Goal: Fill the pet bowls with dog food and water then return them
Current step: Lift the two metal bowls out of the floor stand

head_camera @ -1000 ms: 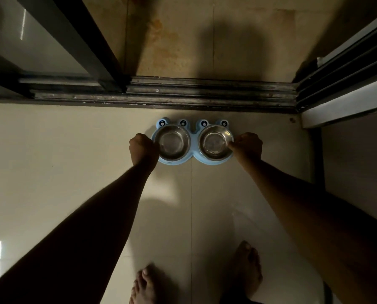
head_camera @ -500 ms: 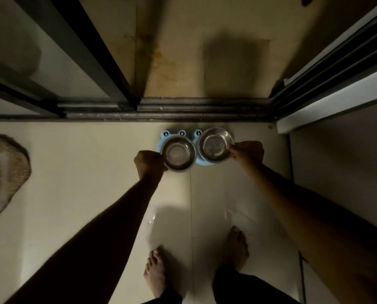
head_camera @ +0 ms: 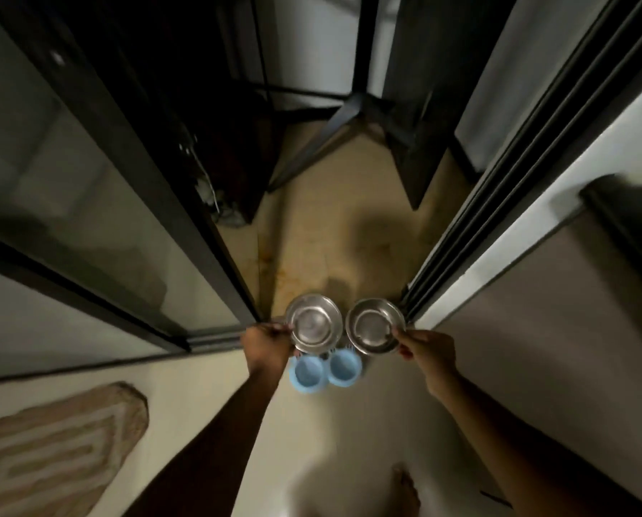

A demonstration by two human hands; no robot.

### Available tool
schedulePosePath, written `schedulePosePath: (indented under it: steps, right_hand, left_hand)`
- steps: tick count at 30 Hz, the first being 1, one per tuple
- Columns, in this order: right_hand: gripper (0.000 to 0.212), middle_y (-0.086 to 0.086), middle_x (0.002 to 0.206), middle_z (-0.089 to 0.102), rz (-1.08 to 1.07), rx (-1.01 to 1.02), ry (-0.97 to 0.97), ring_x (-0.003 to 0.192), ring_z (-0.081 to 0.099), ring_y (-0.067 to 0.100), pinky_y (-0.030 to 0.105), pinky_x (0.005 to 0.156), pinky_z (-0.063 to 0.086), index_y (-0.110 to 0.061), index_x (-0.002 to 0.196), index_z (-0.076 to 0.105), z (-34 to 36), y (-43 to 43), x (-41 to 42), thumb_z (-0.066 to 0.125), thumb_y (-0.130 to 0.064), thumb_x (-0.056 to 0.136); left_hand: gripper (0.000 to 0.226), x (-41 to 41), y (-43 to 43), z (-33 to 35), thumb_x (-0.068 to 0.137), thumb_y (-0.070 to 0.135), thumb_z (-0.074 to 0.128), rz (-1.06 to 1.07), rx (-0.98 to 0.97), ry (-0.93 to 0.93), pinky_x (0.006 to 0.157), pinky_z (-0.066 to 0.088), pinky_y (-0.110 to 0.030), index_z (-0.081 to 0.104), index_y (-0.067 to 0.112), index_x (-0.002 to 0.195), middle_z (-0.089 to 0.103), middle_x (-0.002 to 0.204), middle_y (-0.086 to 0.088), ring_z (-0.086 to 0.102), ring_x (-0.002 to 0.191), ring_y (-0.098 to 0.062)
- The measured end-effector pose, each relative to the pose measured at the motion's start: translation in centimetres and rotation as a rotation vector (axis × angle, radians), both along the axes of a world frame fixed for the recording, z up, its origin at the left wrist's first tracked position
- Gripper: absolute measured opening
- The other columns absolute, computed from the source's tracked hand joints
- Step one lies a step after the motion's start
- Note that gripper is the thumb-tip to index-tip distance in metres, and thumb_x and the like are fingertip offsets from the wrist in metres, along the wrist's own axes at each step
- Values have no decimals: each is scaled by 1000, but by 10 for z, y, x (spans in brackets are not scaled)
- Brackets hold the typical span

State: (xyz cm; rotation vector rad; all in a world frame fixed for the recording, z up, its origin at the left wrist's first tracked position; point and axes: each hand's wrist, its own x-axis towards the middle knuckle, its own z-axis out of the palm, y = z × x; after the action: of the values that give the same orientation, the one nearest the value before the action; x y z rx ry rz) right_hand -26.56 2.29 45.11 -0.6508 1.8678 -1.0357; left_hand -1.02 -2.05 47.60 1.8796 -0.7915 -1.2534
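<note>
Two steel pet bowls hang in the air above the floor. My left hand (head_camera: 269,345) pinches the rim of the left bowl (head_camera: 315,323). The right bowl (head_camera: 374,326) is pinched at its near-right rim by my right hand (head_camera: 429,354). Both bowls look empty inside. Below them on the pale floor lies the blue plastic bowl stand (head_camera: 325,371), its two round wells bare and partly hidden under the bowls.
A sliding glass door with a dark frame (head_camera: 185,225) rises at the left, door tracks and a white wall edge (head_camera: 498,225) at the right. A striped mat (head_camera: 50,453) lies at the lower left. Dark stand legs (head_camera: 334,125) cross the far floor. My foot (head_camera: 407,490) is near the bottom.
Both hands have lifted the steel bowls up out of the blue stand, which stays on the floor. The view has tilted up and now shows the space beyond the door.
</note>
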Motion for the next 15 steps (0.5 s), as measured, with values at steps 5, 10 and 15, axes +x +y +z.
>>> schedulePosePath:
  steps: [5, 10, 15]
  right_hand:
    - [38, 4, 46, 62, -92, -92, -73, 40, 53, 13, 26, 53, 47, -11, 45, 67, 110, 12, 2, 83, -16, 79]
    - [22, 9, 59, 68, -199, -136, -257, 53, 66, 17, 28, 58, 60, -1, 62, 66, 200, 18, 3, 83, -5, 76]
    - [13, 1, 60, 70, -219, -267, -266, 52, 68, 10, 23, 55, 57, 1, 75, 67, 272, 35, -9, 78, -2, 81]
  left_hand:
    - [27, -13, 15, 123, 80, -11, 69, -6, -79, 0, 39, 45, -15, 58, 3, 60, 58, 60, -5, 62, 61, -24]
    - [12, -15, 25, 193, 83, -6, 70, -16, -127, 97, 40, 52, -19, 63, -13, 76, 69, 72, -22, 67, 53, -24]
    - [14, -22, 22, 258, 84, -1, 71, -72, -218, 138, 41, 54, -22, 65, -14, 86, 69, 71, -21, 69, 45, -19]
